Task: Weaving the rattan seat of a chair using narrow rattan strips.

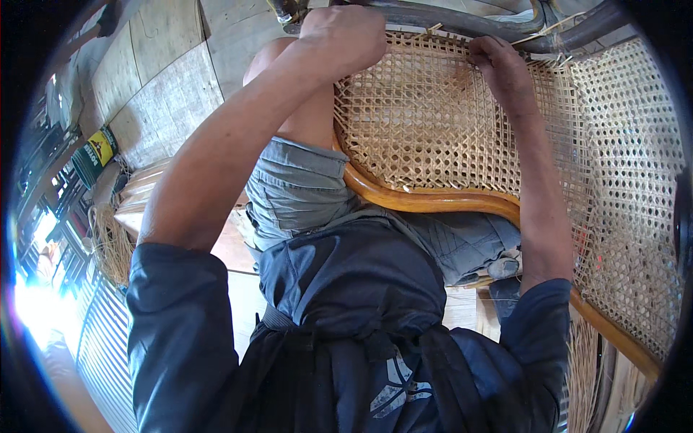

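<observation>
A woven cane panel with an open lattice lies across my lap, set in a curved, varnished wooden chair frame. At its far left corner my left hand is closed, its back toward me; whatever its fingers grip is hidden. My right hand rests at the far edge of the weave, with its fingers bent and pressed together. Anything between them is too small to make out. Short cane ends stick up along that edge, and a loose cane strand runs over the dark far rail.
A second cane panel rises on the right, joined to the first. To the left are wooden boards, a green and yellow can and a bundle of loose fibres. More long strands hang at lower right.
</observation>
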A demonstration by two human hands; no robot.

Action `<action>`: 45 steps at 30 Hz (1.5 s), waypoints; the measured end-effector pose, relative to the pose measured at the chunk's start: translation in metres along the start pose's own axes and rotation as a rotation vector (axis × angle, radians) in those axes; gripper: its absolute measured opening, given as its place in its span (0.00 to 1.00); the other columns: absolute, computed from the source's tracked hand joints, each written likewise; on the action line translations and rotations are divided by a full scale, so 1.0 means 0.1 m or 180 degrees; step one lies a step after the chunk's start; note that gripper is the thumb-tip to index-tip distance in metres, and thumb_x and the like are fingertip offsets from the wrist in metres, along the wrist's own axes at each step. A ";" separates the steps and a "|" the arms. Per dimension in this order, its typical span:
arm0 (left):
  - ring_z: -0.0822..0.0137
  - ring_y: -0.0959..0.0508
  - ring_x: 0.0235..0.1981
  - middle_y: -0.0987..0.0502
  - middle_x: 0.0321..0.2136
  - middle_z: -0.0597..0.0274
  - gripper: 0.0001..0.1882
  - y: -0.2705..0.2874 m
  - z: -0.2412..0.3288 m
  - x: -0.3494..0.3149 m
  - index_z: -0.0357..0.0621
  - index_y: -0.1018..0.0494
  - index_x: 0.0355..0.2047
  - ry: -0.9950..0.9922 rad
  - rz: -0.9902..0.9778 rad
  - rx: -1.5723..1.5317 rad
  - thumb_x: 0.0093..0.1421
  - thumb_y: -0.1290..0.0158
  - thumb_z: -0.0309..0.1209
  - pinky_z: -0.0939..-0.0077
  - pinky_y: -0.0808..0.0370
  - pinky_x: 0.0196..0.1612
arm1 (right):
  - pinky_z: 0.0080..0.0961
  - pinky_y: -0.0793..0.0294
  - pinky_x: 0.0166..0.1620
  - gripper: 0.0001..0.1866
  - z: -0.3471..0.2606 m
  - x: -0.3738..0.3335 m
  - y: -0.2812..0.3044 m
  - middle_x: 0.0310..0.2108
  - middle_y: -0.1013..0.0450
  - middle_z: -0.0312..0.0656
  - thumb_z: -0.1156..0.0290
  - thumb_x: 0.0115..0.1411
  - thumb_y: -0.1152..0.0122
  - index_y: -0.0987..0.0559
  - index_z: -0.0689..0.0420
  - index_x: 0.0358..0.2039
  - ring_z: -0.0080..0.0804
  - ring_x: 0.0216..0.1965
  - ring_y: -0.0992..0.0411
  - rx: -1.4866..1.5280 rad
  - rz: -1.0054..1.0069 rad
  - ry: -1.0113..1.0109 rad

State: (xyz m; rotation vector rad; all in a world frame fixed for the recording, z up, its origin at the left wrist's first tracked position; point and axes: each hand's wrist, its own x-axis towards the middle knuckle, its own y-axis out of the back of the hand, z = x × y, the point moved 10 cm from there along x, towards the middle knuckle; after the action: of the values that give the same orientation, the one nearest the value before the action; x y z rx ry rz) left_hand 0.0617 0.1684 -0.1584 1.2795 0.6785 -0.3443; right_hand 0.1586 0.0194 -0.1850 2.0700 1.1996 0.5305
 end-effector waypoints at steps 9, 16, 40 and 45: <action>0.53 0.22 0.32 0.23 0.27 0.51 0.14 0.29 0.17 -0.46 0.42 0.25 0.31 -0.0161 0.0851 -0.0762 0.55 0.53 0.40 0.60 0.26 0.36 | 0.31 0.32 0.41 0.06 0.19 0.05 0.61 0.32 0.28 0.44 0.69 0.56 0.47 0.24 0.53 0.33 0.39 0.38 0.30 -0.0405 0.0435 -0.0672; 0.70 0.28 0.22 0.27 0.20 0.57 0.13 -0.05 0.15 -0.27 0.35 0.28 0.32 -0.0189 0.1200 -0.2707 0.54 0.51 0.34 0.74 0.30 0.29 | 0.36 0.52 0.60 0.16 0.31 0.14 0.12 0.47 0.34 0.44 0.61 0.60 0.61 0.25 0.48 0.40 0.37 0.55 0.44 -0.2000 -0.1878 -0.0976; 0.61 0.24 0.33 0.24 0.35 0.50 0.14 0.28 0.45 -0.02 0.33 0.28 0.29 -0.0445 0.1308 -0.2647 0.53 0.51 0.35 0.71 0.29 0.38 | 0.35 0.44 0.58 0.13 0.41 0.28 0.18 0.49 0.33 0.48 0.72 0.58 0.56 0.26 0.58 0.41 0.40 0.56 0.39 -0.1694 -0.1664 -0.1516; 0.51 0.22 0.31 0.24 0.29 0.46 0.16 -0.15 0.33 -0.04 0.37 0.27 0.29 0.0084 0.0245 -0.0987 0.54 0.52 0.40 0.59 0.26 0.36 | 0.35 0.31 0.35 0.04 0.43 0.31 0.17 0.28 0.28 0.47 0.73 0.52 0.48 0.26 0.58 0.27 0.42 0.30 0.29 -0.1540 -0.2043 -0.1366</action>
State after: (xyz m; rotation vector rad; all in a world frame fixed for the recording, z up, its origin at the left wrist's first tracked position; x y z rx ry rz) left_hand 0.0589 0.1322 -0.1636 1.0125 0.6741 -0.1517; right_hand 0.2111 0.0250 -0.2017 1.2140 1.2324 0.0475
